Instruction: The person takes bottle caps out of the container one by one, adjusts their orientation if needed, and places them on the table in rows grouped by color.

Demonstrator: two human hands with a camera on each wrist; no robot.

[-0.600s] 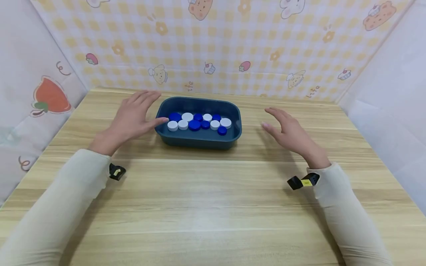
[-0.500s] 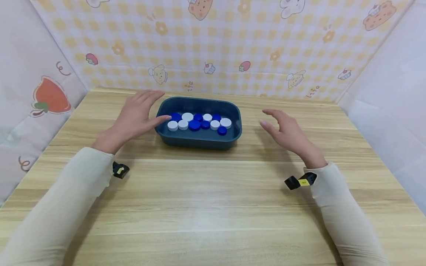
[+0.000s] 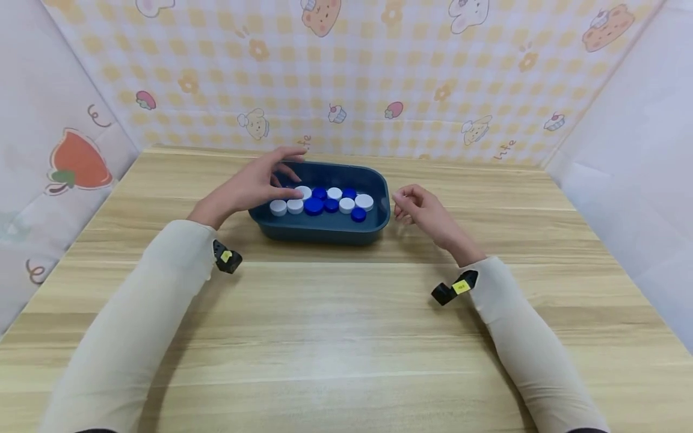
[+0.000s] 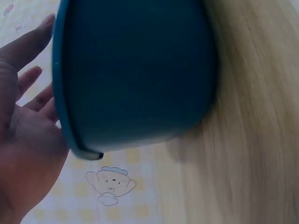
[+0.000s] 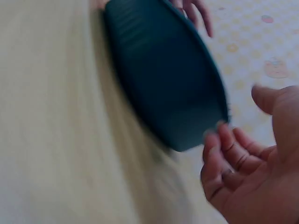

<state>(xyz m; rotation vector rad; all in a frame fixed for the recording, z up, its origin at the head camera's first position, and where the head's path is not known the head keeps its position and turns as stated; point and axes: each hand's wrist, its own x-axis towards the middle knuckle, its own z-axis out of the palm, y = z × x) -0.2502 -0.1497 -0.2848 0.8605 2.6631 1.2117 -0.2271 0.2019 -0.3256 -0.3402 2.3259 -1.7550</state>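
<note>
The dark teal tray (image 3: 319, 236), rectangular with rounded corners and a rolled rim, rests on the far part of the desk (image 3: 325, 325). It contains round, flat white caps (image 3: 346, 205) and blue caps (image 3: 313, 206) of mixed diameters. Left hand (image 3: 260, 183): fingers apart, positioned over the tray's left end, obscuring caps there. Right hand (image 3: 425, 207): fingers loosely bent, thumb separate, beside the right end; rim contact cannot be determined. Both wrist views show the tray dark, blurred and cropped, contents hidden.
</note>
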